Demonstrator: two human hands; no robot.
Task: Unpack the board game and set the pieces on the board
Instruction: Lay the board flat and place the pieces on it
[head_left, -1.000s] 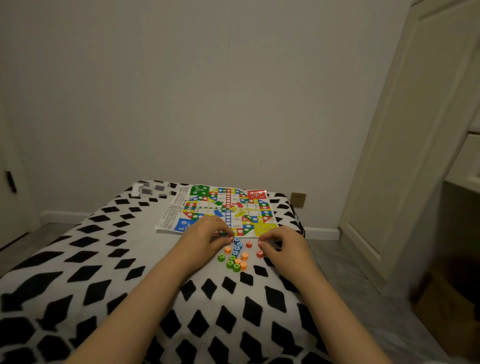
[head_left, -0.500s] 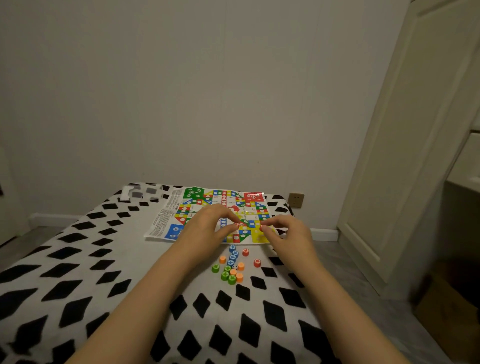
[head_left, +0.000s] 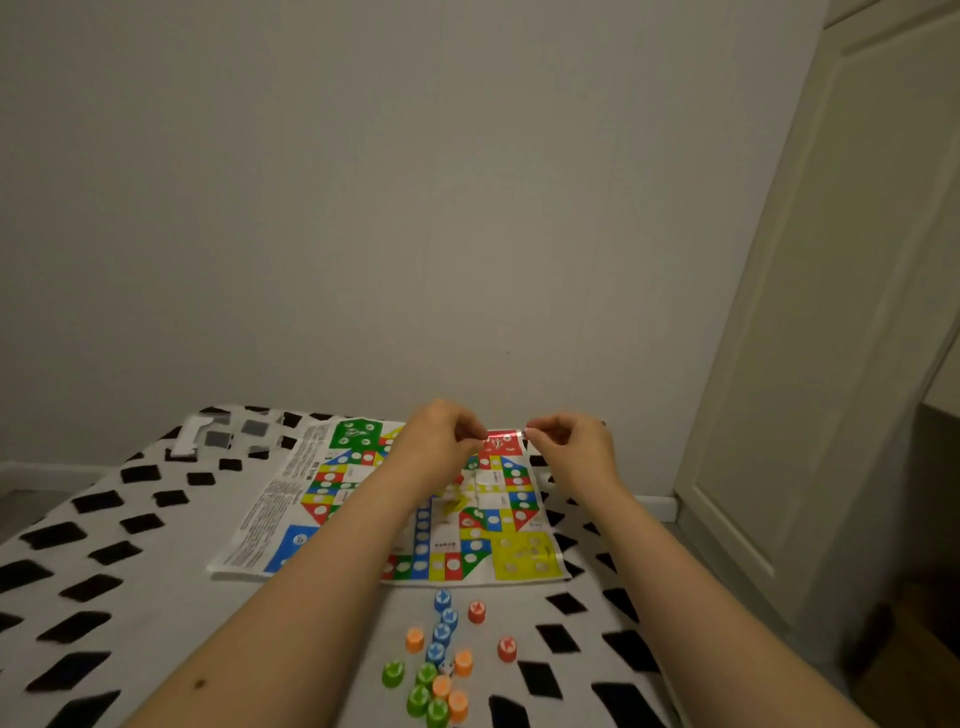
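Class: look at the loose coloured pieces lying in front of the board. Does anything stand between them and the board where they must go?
Nothing visible does. The coloured pieces lie on the patterned cover just before the near edge of the board, with only bare cover between. Both forearms pass above; the left hand and right hand are at the far red corner.

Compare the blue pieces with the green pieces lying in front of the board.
The blue pieces run in a rough line from near the board's front edge towards the person; the green pieces sit in a loose bunch nearest the person. The blue ones lie closer to the board, the green ones farther off. Both sets number four, look alike in shape and size, and rest on the patterned cover, not yet on the board.
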